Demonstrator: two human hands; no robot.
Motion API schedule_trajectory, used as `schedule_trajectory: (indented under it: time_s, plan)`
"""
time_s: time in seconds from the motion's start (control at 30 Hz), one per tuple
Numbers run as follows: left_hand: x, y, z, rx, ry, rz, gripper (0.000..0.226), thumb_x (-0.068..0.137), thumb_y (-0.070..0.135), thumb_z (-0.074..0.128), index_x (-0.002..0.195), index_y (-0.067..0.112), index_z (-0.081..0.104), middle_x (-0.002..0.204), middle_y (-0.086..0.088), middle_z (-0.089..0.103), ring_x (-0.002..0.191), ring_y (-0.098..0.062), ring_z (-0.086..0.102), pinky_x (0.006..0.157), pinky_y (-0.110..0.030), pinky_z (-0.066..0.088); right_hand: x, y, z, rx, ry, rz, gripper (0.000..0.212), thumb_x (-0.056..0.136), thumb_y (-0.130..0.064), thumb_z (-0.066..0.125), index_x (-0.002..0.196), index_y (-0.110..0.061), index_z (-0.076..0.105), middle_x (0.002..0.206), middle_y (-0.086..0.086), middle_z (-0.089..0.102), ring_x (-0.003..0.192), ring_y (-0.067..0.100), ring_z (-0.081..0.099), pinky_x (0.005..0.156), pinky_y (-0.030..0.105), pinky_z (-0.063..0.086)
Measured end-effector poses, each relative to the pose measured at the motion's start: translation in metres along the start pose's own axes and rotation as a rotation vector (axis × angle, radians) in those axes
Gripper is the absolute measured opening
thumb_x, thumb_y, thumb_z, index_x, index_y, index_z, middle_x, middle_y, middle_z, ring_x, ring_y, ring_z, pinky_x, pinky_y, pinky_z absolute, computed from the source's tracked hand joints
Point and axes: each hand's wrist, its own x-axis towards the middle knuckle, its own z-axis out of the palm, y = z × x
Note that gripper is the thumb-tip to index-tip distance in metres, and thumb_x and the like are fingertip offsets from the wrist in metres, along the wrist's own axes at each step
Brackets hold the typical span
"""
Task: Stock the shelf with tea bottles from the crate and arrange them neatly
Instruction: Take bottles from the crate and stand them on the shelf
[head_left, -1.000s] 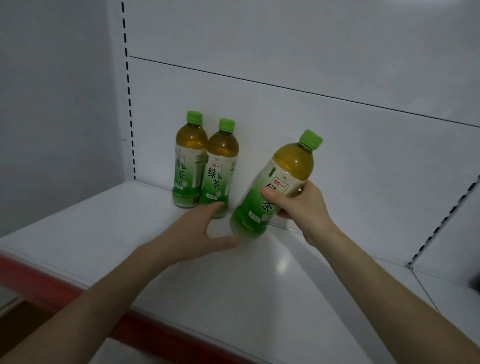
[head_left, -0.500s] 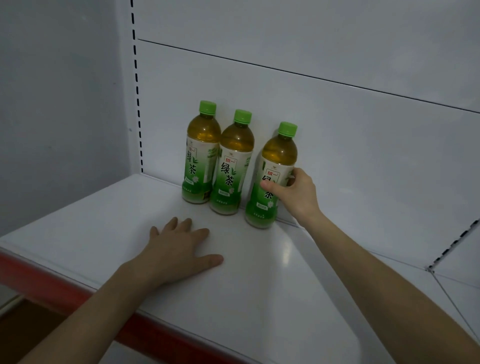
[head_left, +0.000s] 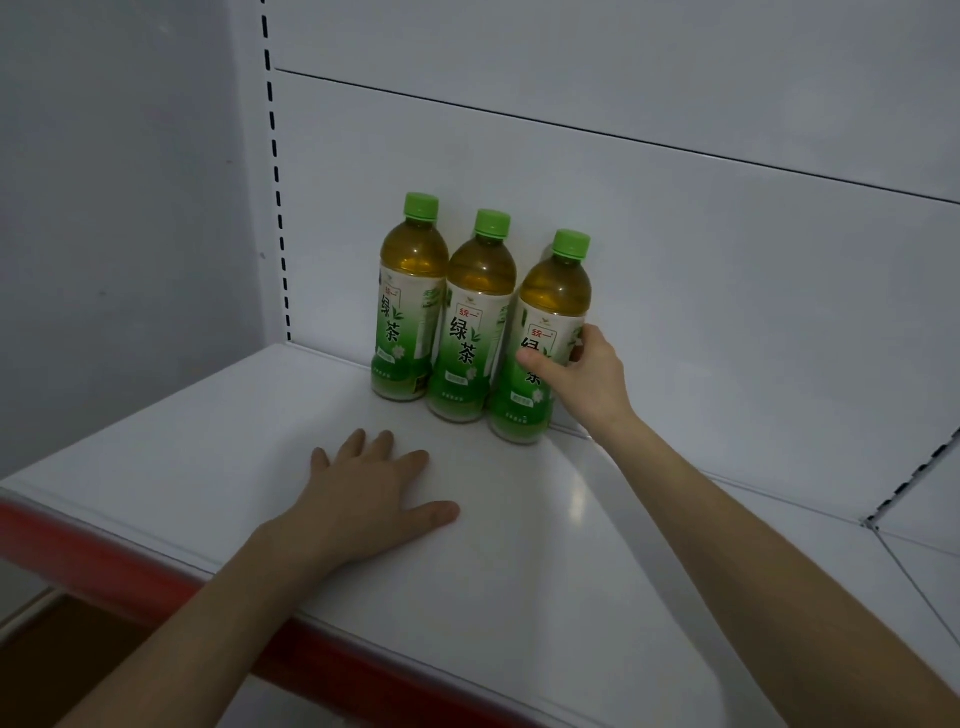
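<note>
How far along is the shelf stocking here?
Done: the left bottle and middle bottle stand upright at the back panel. In hand: the right hand grips the third bottle, set beside them; the left hand rests flat on the shelf. Left: release it, fetch more; no crate in view.

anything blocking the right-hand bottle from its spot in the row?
Nothing visible. The right hand holds the third bottle, already upright beside the middle bottle; the left hand rests flat on the shelf, apart from it.

You face a white back panel (head_left: 675, 249) with a slotted upright (head_left: 275, 171); a grey wall (head_left: 104, 208) stands at your left, in dim light
</note>
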Motion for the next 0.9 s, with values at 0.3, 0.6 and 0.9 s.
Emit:
schedule_trajectory:
  time_s: [0.3,0.6,0.9]
  plan:
    - [-0.013,0.011,-0.015,0.070,0.097,-0.017,0.065,0.087,0.062,0.035,0.139,0.023,0.033,0.145,-0.009,0.035,0.134,-0.024,0.032,0.109,-0.043,0.023,-0.017,0.027,-0.040,-0.427,-0.313,0.011,0.069,0.082,-0.045,0.060,0.133,-0.004,0.039,0.137,0.013,0.047,0.121,0.025,0.049,0.090,0.027,0.039]
    - [-0.097,0.047,-0.014,-0.007,0.511,-0.135,0.064,0.086,0.059,0.038,0.135,0.018,0.044,0.140,-0.013,0.046,0.129,-0.026,0.041,0.106,-0.041,0.029,-0.061,-0.018,-0.055,-0.492,-0.474,-0.322,0.054,0.086,-0.039,0.057,0.130,-0.010,0.046,0.134,0.009,0.052,0.119,0.024,0.049,0.085,0.026,0.037]
    - [-0.229,0.023,0.002,-0.037,0.613,-0.426,0.065,0.077,0.058,0.037,0.111,0.010,0.063,0.107,-0.018,0.066,0.099,-0.036,0.062,0.090,-0.045,0.047,-0.137,-0.098,0.012,-0.342,-0.664,-0.655,0.065,0.086,-0.044,0.056,0.137,-0.009,0.038,0.144,0.007,0.042,0.132,0.022,0.039,0.104,0.030,0.031]
